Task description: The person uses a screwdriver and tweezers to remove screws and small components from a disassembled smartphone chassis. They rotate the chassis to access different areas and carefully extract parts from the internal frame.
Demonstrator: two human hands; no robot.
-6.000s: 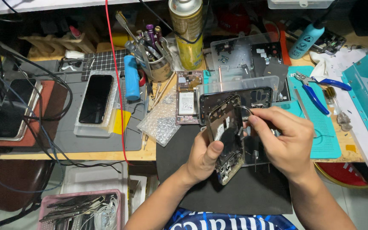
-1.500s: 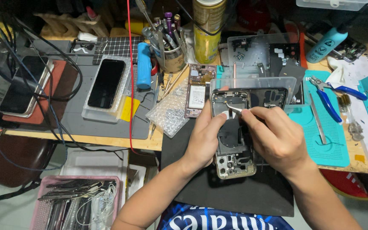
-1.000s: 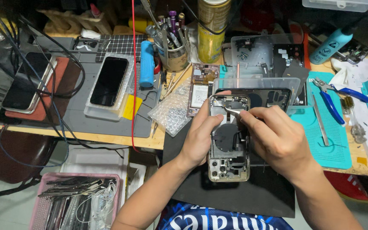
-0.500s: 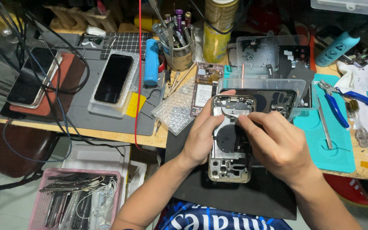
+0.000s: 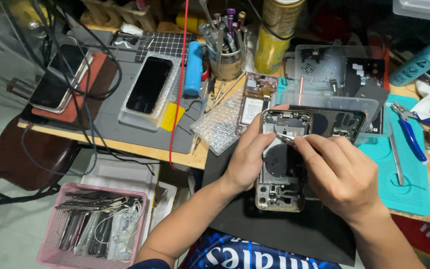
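1. Metal-framed, the opened phone housing (image 5: 280, 164) lies face-up on the black mat (image 5: 274, 229) at the bench's near edge, its length running from 12 to 6 o'clock; we see bare inner parts and a dark round coil at its middle.
2. Our left hand (image 5: 247, 159) wraps the housing's 9 o'clock edge, fingers closed on the frame, thumb lying along the side.
3. Our right hand (image 5: 342, 177) sits at 3 o'clock of the housing, fingers pinched shut on thin tweezers (image 5: 285, 136); their tips touch the housing's upper part.
4. At 12 o'clock of the housing stands a clear plastic tray (image 5: 324, 67); at 10 o'clock lies a bubble-wrap bag (image 5: 220, 127); farther toward 10 o'clock a dark phone (image 5: 149, 83) rests on the grey mat (image 5: 125, 129).
5. At 3 o'clock, blue-handled pliers (image 5: 414, 134) lie on a teal mat (image 5: 404, 189); at 8 o'clock, below the bench, sits a pink basket (image 5: 51, 234).
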